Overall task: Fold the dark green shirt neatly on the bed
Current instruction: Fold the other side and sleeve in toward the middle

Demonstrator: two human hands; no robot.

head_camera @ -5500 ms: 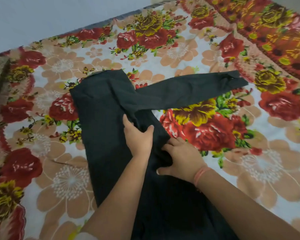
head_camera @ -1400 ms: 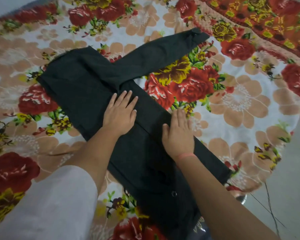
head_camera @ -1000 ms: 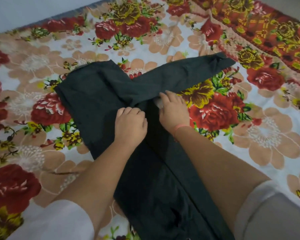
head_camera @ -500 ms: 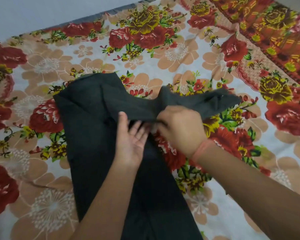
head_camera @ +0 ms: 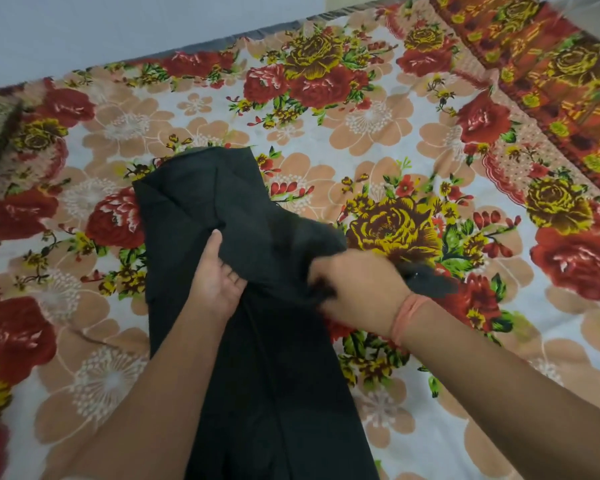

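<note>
Half a second ago the sleeve reached out flat to the right across the bedsheet; now the right hand (head_camera: pixel 362 289) has gathered it and drawn it inward, so only a short dark end (head_camera: pixel 426 277) trails past the wrist. That hand is clenched on the bunched sleeve, blurred with motion, with an orange thread band (head_camera: pixel 407 315) on its wrist. Just to its left, the left hand (head_camera: pixel 219 275) lies on the shirt's body with palm partly upturned, thumb over a ridge of cloth and fingers tucked beneath it, holding the fold line at the shoulder.

Outward from both hands, the dark green shirt (head_camera: pixel 257 375) lies as a long narrow strip on the bed (head_camera: pixel 378 112), its long axis running from the near edge of the view away toward the far side, with the collar end (head_camera: pixel 201 181) farthest off and slightly rumpled. The other side looks already folded in, though I cannot tell exactly how it sits.

What matters next, I judge, is that the sleeve lies to the right of the strip while its target is along the strip itself. The right hand is the nearer one and should carry the sleeve leftward and lay it parallel to the long axis, while the left hand pins the shoulder crease.
</note>
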